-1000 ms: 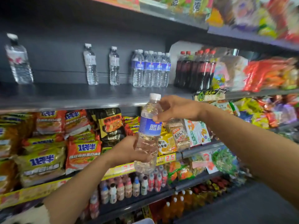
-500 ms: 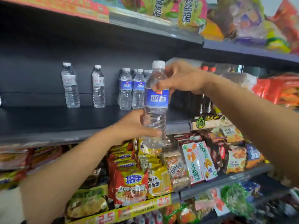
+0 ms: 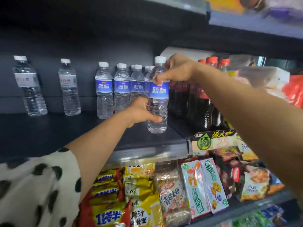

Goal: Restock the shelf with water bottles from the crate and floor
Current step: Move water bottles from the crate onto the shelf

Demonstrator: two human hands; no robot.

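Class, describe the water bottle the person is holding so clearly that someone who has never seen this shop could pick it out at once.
Find the dark shelf above the noodle packets. Right of its row of blue-labelled bottles, beside the red-capped cola bottles, is the held water bottle. It alone stands forward of the row and is gripped by both hands: right hand at the neck, left hand around the lower body.

Held bottle (image 3: 158, 102) upright on shelf (image 3: 144, 145), front of bottle row (image 3: 121, 89); cola bottles (image 3: 205, 99) right, two lone bottles (image 3: 49, 87) far left; snack packs (image 3: 164, 194) below.
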